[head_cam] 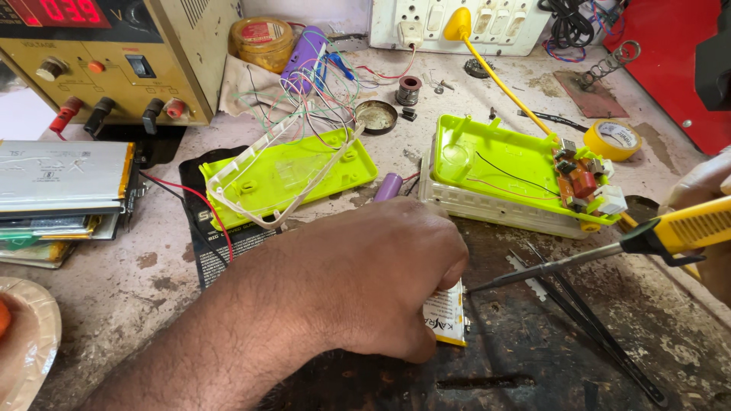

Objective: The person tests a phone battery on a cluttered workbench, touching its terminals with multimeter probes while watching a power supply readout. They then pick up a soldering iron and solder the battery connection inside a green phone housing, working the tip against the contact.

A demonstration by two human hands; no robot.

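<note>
Your left hand [381, 278] is pressed down on a small white-and-yellow flat pack [447, 316] on the bench [137, 281], grip clamped over it so only one end shows. Your right hand [704, 194], at the frame's right edge, is closed around the yellow handle of a soldering iron [609, 251]; its tip sits right at the pack's edge. Tweezers [586, 320] lie just under the iron. The opened lime-green case [506, 171] sits behind, a purple cell [388, 186] beside it.

Left hand [381, 278] covers most of the small white-and-yellow pack [447, 316]. Right hand [704, 198] cut off by frame edge, grip on the soldering iron [609, 247] unclear.
</note>
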